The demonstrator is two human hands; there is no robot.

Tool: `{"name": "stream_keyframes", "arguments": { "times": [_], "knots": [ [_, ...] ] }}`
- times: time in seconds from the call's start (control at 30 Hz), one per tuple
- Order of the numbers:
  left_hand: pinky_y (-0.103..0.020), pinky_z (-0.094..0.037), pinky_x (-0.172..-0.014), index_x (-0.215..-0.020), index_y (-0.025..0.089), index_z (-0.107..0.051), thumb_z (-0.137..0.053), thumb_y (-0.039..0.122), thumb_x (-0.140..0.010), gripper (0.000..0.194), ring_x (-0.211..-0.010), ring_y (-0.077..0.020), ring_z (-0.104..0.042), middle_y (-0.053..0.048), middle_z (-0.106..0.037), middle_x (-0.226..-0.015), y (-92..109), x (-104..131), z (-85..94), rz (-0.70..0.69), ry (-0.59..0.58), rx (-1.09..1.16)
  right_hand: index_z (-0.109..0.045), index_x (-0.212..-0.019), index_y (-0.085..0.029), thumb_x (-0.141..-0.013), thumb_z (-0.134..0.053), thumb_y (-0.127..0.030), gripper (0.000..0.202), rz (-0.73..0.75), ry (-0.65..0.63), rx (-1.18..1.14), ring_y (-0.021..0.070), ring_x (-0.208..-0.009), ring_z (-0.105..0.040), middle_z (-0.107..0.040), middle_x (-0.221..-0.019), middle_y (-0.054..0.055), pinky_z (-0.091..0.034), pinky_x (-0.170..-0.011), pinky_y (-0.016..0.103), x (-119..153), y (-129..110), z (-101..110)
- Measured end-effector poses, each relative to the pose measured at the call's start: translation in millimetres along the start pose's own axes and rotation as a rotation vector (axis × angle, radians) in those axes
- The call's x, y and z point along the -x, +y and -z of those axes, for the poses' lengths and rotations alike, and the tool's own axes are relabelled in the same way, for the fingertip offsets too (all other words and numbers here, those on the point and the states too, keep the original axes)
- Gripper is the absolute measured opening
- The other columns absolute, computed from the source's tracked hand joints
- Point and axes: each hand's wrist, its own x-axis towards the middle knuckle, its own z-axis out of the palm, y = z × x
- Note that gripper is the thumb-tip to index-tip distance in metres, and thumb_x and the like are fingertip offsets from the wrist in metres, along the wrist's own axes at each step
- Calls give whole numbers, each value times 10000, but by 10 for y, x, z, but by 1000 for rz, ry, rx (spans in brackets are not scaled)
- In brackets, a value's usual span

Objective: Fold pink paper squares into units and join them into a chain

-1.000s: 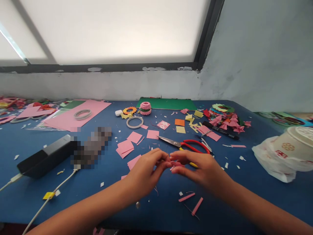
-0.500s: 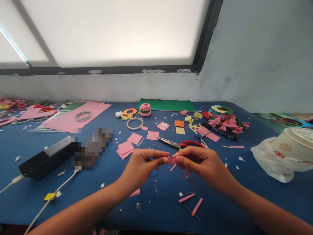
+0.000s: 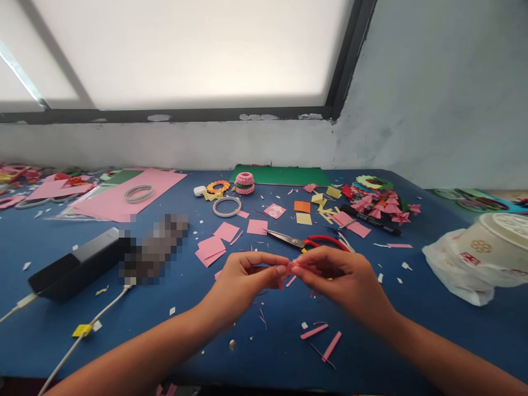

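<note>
Between the fingertips of both hands is a small folded piece of pink paper (image 3: 291, 266), mostly covered by the fingers. My left hand (image 3: 249, 275) pinches it from the left with thumb and index finger. From the right, my right hand (image 3: 339, 270) pinches it the same way, and the two hands' fingertips nearly touch. Just behind the right hand lie scissors (image 3: 295, 241) with red handles, partly hidden by that hand. Pink paper squares (image 3: 211, 250) are spread on the blue table (image 3: 144, 319) beyond the left hand. Thin pink strips (image 3: 331, 346) lie nearer me, below the right hand.
Behind are rolls of tape (image 3: 227, 206), a pink ruffled ring stack (image 3: 245, 183) and a green sheet (image 3: 284, 176). A black marker (image 3: 371, 221) lies beside pink folded paper shapes (image 3: 390, 206). A bagged paper tub (image 3: 487, 253) stands right; a black box (image 3: 78, 264) with a cable sits left.
My fingertips have drawn slightly closer together around the pink paper, and its fold and angle have shifted. The view has moved very slightly. Things on the table stay where they were.
</note>
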Motion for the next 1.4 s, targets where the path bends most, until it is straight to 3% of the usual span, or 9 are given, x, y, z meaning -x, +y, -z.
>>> {"name": "stream_keyframes", "arguments": {
  "times": [0.27, 0.47, 0.7, 1.17, 1.4],
  "knots": [
    [-172, -470, -604, -767, 186, -735, -701, 223, -708, 78, -607, -77, -566, -1, -660, -646, -25, -7, -10, -57, -10, -7, -645, -679, -190, -687, -707, -355, 177, -127, 22, -94, 112, -498, -593, -648, -619, 5, -498, -406, 183, -19, 26, -28],
    [-168, -469, -580, -738, 183, -730, -703, 172, -692, 54, -577, -77, -575, 12, -654, -598, -32, -4, -40, -119, 68, 21, -645, -645, -181, -613, -758, -368, 221, -262, 51, -212, 109, -441, -590, -653, -576, 1, -501, -416, 200, -44, 26, -49],
    [-153, -443, -540, -727, 212, -737, -720, 183, -668, 68, -576, -77, -583, 17, -668, -608, -55, -2, -45, -156, 189, -56, -666, -635, -172, -612, -763, -363, 216, -281, 42, -299, 138, -457, -620, -672, -582, 14, -535, -465, 246, -24, 46, -70],
    [-178, -469, -593, -737, 208, -734, -716, 214, -677, 63, -613, -96, -601, 16, -671, -609, -106, 13, -81, -152, 188, 8, -681, -657, -173, -629, -759, -336, 183, -249, 122, -296, 148, -473, -644, -697, -614, 21, -540, -485, 237, 16, 19, -140],
    [-204, -466, -599, -739, 191, -731, -710, 196, -677, 65, -621, -109, -595, 3, -675, -645, -93, 14, -75, -153, 187, -33, -664, -635, -175, -617, -764, -342, 196, -322, 24, -319, 147, -483, -639, -685, -580, 13, -525, -494, 238, -13, 15, -96]
  ]
}}
